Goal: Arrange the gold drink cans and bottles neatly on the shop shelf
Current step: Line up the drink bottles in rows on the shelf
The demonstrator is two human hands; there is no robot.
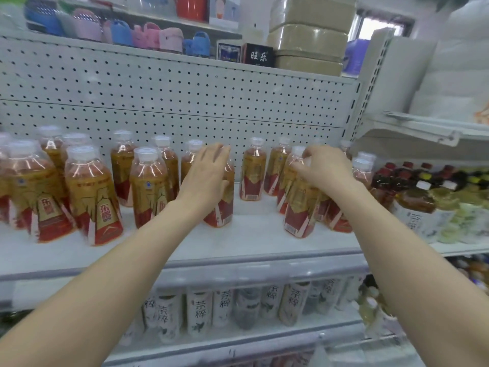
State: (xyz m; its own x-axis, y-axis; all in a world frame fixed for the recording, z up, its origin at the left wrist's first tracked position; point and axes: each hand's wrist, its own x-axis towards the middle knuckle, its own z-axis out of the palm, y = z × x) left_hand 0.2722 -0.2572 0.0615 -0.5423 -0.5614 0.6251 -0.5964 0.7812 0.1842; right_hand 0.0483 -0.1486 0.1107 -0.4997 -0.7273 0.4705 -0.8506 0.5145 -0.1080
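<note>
Several gold-and-red drink bottles with white caps stand on the white shelf [254, 234]. My left hand [205, 176] wraps over the top and side of one bottle [221, 210] near the shelf's middle; its cap is hidden by my fingers. My right hand [324, 168] grips the neck of a tilted bottle [299, 207] at the right, fingers curled around its cap. A loose group of bottles [92, 197] stands at the left, and a back row [254, 170] lines the pegboard.
Dark and pale tea bottles [423, 205] crowd the neighbouring shelf at right. White-labelled tea bottles [201, 311] fill the shelf below. Slippers [148, 35] and boxes [258, 55] sit on the shelf above. The white pegboard [185, 102] backs the bottles.
</note>
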